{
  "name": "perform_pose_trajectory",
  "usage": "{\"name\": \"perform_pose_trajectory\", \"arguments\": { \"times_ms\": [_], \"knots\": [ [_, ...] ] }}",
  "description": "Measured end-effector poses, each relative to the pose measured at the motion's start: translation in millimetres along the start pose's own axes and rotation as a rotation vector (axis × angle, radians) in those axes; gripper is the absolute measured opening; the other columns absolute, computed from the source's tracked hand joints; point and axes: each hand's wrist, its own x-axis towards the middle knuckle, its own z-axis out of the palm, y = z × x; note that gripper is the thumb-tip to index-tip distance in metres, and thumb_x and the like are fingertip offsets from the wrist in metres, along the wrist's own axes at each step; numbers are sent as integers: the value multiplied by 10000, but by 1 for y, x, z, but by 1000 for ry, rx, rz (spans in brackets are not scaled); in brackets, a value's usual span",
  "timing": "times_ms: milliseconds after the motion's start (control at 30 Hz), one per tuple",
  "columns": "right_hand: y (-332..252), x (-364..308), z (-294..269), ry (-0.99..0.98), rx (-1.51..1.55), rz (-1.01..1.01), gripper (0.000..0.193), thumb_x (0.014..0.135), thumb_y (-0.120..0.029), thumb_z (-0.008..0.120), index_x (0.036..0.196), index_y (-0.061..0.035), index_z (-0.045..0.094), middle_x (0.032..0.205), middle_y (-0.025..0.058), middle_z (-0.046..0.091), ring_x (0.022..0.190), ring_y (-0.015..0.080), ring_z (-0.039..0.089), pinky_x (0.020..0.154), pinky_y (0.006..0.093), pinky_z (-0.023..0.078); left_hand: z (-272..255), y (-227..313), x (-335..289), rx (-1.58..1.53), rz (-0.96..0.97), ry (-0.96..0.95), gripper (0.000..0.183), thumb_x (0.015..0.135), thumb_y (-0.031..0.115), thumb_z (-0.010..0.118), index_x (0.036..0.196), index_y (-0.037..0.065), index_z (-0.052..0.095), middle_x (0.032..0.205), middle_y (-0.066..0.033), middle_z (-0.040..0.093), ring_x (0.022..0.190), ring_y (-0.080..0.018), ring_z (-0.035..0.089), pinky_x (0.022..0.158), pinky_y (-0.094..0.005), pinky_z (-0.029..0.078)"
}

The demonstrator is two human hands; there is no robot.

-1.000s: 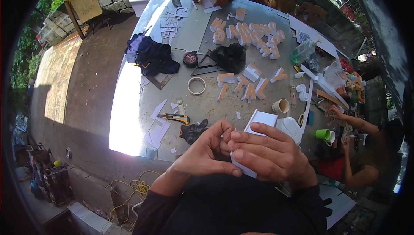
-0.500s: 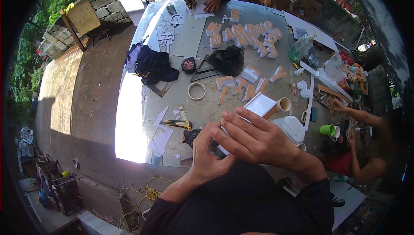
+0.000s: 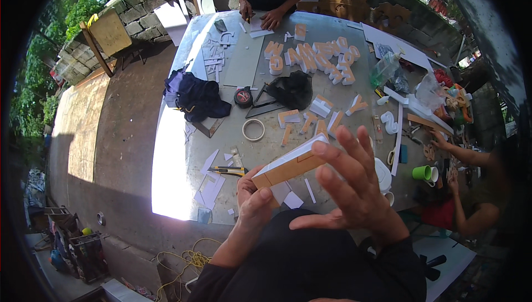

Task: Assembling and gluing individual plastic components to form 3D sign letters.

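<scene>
Foam-board piece, white on its upper face and tan along its side, sits raised above the near edge of the tabletop, tilted upward toward the right. Left hand holds its lower left end, thumb on the tan side and fingers pinching from beneath. Right hand is at the upper right end, fingers spread wide, the fingertips touching the white edge; whether they grip it cannot be told.

On the tabletop beyond: a yellow utility knife just beside the left hand, white offcuts, a roll of tape, a dark cloth, and tan cut-out letters. Another person's hands rest at the far edge. A third person's arm reaches in from the right, near a green cup.
</scene>
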Motion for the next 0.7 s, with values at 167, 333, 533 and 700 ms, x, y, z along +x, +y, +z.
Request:
{"name": "perform_pose_trajectory", "arguments": {
  "times_ms": [167,333,533,700],
  "knots": [
    [26,-31,35,539,1164,501,947,660,-161,905,1438,10,394,1270,124,546,1148,192,534,976,344,417,-6,-3,-5,-160,-160,-130,749,711,454,773,1160,-99,541,991,-217,638,851,-282,668,770,-372,554],
    [29,-31,48,415,1317,353,640,623,-48,889,1216,7,653,1134,109,615,1033,170,573,892,306,447,15,-1,-13,-138,-210,-113,752,695,463,782,1142,-91,540,1012,-215,636,868,-283,666,770,-374,555],
    [31,-29,54,539,1279,370,511,579,-121,916,1040,1,734,978,94,660,904,163,609,775,290,473,21,-3,-14,-118,-264,-92,772,663,472,808,1126,-85,542,1039,-216,639,897,-280,667,788,-371,558],
    [35,-31,53,545,1289,396,472,585,-204,930,970,0,750,899,99,669,868,171,624,727,286,485,29,1,-15,-88,-261,-64,798,645,473,826,1132,-90,539,1052,-222,640,893,-275,668,797,-372,559]
  ]
}}
